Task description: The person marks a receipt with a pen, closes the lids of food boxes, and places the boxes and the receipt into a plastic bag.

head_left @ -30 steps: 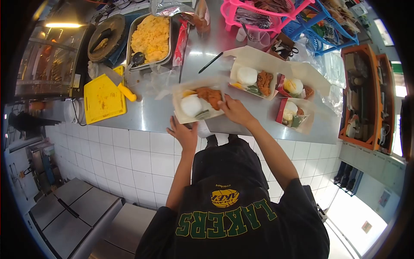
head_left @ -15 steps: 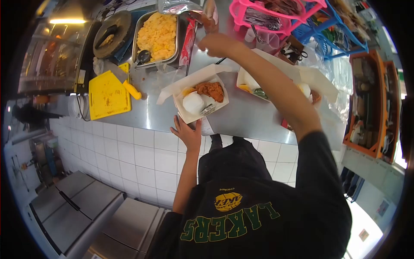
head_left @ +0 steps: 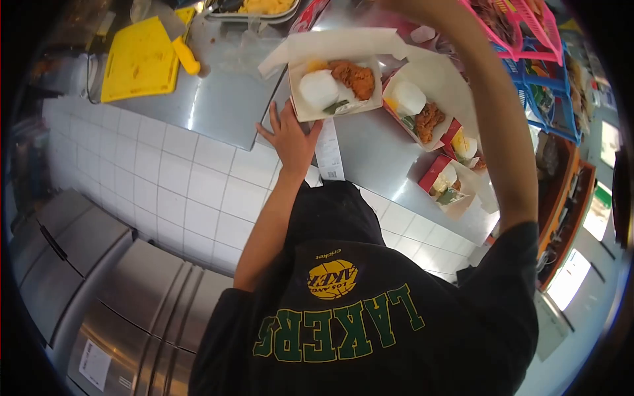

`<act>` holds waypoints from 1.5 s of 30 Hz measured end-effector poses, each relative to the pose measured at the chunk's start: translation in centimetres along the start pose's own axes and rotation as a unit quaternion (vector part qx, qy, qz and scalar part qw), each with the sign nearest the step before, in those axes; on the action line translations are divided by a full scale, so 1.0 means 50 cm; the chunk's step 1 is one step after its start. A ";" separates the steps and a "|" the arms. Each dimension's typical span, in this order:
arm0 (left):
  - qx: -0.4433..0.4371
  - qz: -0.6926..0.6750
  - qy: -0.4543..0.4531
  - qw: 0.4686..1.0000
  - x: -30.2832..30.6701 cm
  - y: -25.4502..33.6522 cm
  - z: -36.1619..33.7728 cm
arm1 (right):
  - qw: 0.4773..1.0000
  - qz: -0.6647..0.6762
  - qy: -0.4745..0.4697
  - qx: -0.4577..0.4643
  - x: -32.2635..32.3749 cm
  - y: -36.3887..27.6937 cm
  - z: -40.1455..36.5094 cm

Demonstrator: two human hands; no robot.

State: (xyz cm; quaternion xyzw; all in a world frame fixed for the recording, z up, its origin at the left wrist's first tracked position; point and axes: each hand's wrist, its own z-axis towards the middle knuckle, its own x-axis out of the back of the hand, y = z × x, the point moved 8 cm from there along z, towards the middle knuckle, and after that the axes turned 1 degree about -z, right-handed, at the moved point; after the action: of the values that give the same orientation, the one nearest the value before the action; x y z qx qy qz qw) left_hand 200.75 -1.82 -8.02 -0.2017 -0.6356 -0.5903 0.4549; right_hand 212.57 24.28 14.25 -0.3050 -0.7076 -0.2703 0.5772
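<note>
My left hand [head_left: 290, 135] rests against the near left corner of an open white meal box [head_left: 340, 111], its fingers spread. Inside that box are a white wrapped rice portion [head_left: 317, 90], a piece of fried chicken [head_left: 354, 79] and a small green-marked sachet [head_left: 335, 106]. A long paper receipt [head_left: 329, 153] lies under the box's near edge. My right arm stretches to the top of the view; my right hand [head_left: 395, 4] is blurred and mostly cut off there, so its fingers and anything in them are hidden.
More open meal boxes, one with chicken [head_left: 430, 123] and a red one [head_left: 437, 173], sit on the steel counter [head_left: 228, 99] to the right. A yellow cutting board [head_left: 140, 59] and a yellow-handled knife [head_left: 187, 56] lie left. Pink [head_left: 547, 33] and blue baskets [head_left: 556, 99] stand at back right.
The view has shifted, bringing more boxes on the right into sight. My right hand has gone further forward, past the top edge. My left hand stays at the same box.
</note>
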 end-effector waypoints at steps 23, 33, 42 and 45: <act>0.015 0.149 0.181 0.972 0.199 -0.318 0.216 | 0.601 0.767 0.146 -0.169 -0.493 -0.277 -0.337; 0.041 0.189 0.184 0.964 0.190 -0.317 0.215 | 0.836 0.501 0.206 -0.092 -0.498 -0.290 -0.303; 0.035 0.178 0.169 0.969 0.189 -0.313 0.213 | 0.846 0.481 0.204 -0.104 -0.485 -0.295 -0.288; 0.040 0.191 0.174 0.965 0.189 -0.308 0.216 | 0.847 0.478 0.210 -0.100 -0.486 -0.294 -0.285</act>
State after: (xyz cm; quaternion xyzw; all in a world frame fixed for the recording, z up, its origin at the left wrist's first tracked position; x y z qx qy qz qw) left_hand 180.09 2.20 -7.85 -0.1953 -0.5196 -0.4926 0.6702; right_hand 214.54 1.10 -7.38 -0.5975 -0.3053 -0.0873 0.7364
